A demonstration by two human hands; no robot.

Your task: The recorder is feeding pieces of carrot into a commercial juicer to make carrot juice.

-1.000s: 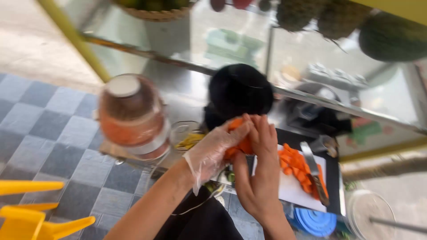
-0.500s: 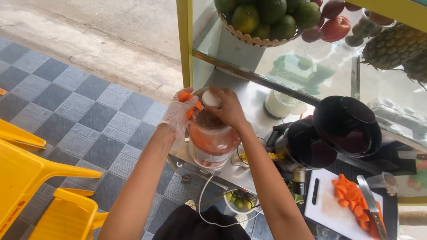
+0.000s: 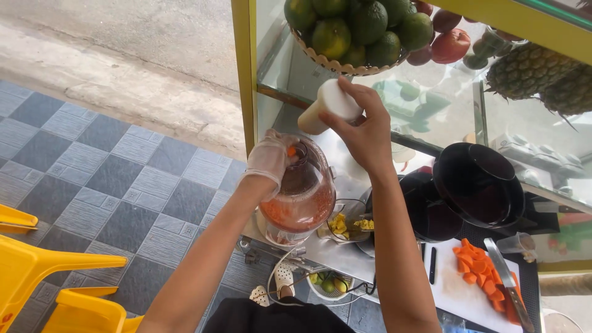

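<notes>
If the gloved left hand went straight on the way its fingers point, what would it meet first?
Probably the juicer's open feed chute: the left hand is already at its rim, holding carrot pieces, though depth is unclear.

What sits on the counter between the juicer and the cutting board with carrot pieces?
In the head view, a black bowl-shaped container stands between juicer and cutting board.

Plastics, glass and steel under my hands

I see thin, wrinkled clear plastic gloving my left hand (image 3: 269, 161), a glossy see-through plastic juicer jug (image 3: 300, 203), a smooth matt white plastic pusher (image 3: 328, 106) in my bare right hand (image 3: 365, 134), a shiny steel counter (image 3: 345, 250), a woven basket (image 3: 345, 61), and a matt white cutting board (image 3: 459, 296).
</notes>
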